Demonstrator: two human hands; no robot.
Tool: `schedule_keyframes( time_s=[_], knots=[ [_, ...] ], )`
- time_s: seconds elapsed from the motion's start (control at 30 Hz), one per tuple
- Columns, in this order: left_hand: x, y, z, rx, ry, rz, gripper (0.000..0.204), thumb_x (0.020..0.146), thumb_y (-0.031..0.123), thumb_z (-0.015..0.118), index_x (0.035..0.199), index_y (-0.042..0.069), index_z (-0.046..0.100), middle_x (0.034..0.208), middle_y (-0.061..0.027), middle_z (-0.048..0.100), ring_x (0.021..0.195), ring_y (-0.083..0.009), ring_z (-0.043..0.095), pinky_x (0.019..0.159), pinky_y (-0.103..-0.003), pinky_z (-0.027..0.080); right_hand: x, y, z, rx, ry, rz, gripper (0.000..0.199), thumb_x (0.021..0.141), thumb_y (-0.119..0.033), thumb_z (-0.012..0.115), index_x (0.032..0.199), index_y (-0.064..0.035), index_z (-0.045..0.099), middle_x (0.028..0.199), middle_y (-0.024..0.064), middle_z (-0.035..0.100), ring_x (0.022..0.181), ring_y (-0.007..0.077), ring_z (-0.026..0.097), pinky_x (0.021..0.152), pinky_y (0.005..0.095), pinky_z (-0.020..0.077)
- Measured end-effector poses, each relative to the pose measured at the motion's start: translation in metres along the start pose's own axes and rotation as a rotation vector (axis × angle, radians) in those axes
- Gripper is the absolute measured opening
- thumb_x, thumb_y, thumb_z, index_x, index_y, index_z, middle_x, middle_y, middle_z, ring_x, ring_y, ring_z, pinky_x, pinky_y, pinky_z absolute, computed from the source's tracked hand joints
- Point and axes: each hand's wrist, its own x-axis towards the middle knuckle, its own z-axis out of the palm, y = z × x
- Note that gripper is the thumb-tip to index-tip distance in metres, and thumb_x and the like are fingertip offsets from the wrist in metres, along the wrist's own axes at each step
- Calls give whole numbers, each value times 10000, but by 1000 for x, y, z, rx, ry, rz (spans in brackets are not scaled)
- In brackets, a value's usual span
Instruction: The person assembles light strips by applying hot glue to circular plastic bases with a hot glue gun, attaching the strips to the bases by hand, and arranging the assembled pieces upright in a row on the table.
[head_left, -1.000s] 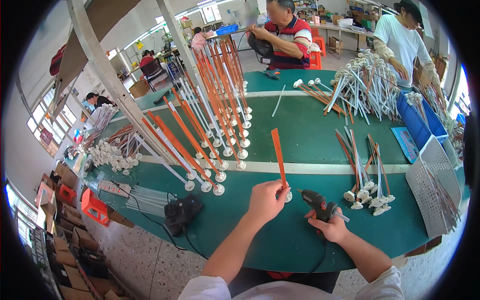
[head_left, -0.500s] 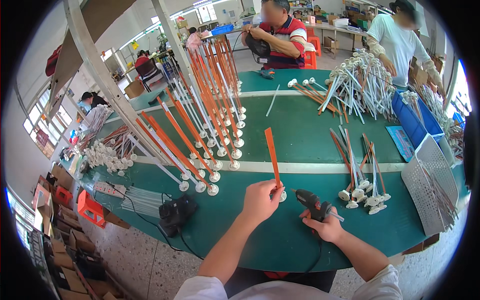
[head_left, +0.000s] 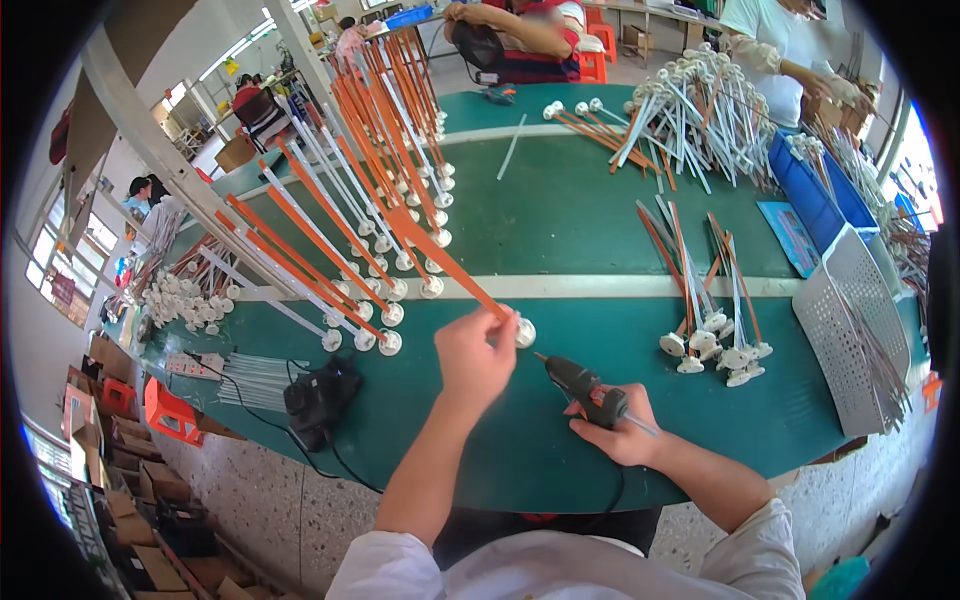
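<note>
Meanwhile, left hand (head_left: 472,358) pinching orange strip (head_left: 440,255) slanted above white round base (head_left: 523,331), right hand (head_left: 622,430) wrapped around glue gun (head_left: 583,385), nozzle aimed toward that base.

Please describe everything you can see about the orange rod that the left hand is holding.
The orange rod is long, thin and flat-looking, probably plastic, and ends in a round white base. The left hand pinches it near that base, which sits at the green table. The rod leans up and to the left, its far end reaching among the rows of similar orange and white rods. The right hand holds a dark glue gun, whose nozzle points toward the base without touching.
</note>
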Motion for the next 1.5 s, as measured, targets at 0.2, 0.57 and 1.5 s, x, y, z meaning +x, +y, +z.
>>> schedule_keyframes(
  time_s=[0.2, 0.57, 1.5],
  knots=[
    [2, -11, -2, -9, 38, -61, 59, 849, 40, 737, 856, 5, 690, 735, -98, 737, 687, -202, 749, 635, -267, 555, -6, 3, 7, 14, 30, -60, 161, 788, -121, 753, 808, -24, 626, 736, 123, 686, 644, 313, 682, 607, 351, 526],
    [-4, -3, 7, -77, -82, -131, 49, 852, 40, 740, 858, 3, 709, 718, -98, 734, 663, -180, 744, 617, -254, 537, -3, 2, 4, -5, 26, 0, 127, 793, -107, 724, 775, -21, 632, 631, 116, 610, 542, 290, 600, 534, 358, 474],
    [9, 4, 3, 56, -369, -120, 53, 870, 24, 726, 896, -20, 714, 733, -94, 734, 672, -115, 716, 614, -231, 536, 9, 2, 22, -175, 99, 30, 176, 795, -60, 710, 719, 8, 567, 548, 132, 548, 462, 341, 516, 463, 365, 419]
  ],
)
